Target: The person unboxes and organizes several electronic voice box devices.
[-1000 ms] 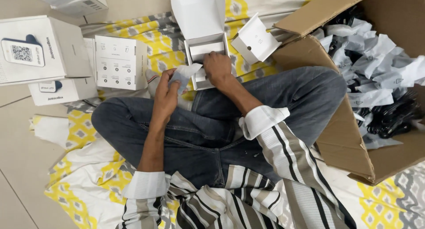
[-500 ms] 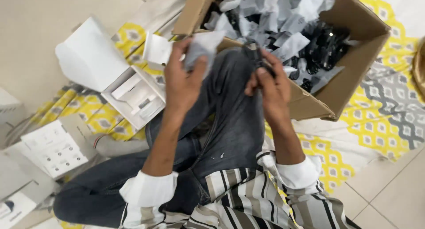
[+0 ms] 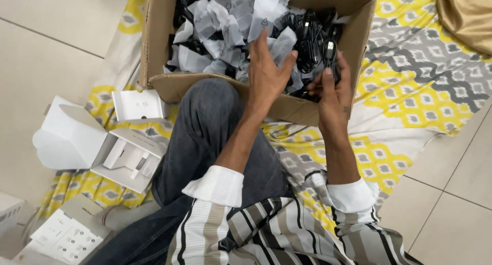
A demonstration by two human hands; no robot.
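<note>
Sitting on a yellow-and-grey patterned floor cloth (image 3: 410,98), the person reached both hands over a raised knee in dark jeans (image 3: 210,121) into an open cardboard box (image 3: 154,45). Left hand (image 3: 269,70) lay over the box's near wall, fingers spread and loosely curled around a crumpled clear plastic bag (image 3: 282,42), thumb out to the side; grip looked light, more touching than clamped. Right hand (image 3: 335,88) sat just beside it, at the box's near right corner, fingers closed around a black cable (image 3: 328,52) with the plug end standing up above the fingertips. Box was packed with more bagged black cables (image 3: 215,24), grey-white bags tangled through black cord. Both cuffs were white, turned back over striped sleeves (image 3: 266,229). To the left of the knee, on the cloth, an open white carton (image 3: 77,137) lay on its side, its lid flap up and a white moulded insert (image 3: 128,160) showing inside. A small white card tray (image 3: 138,103) rested between that carton and the cardboard box, touching the box's near left corner. A printed white leaflet (image 3: 64,234) lay at lower left. Tan fabric (image 3: 466,14) showed at upper right, well apart from the hands.
</note>
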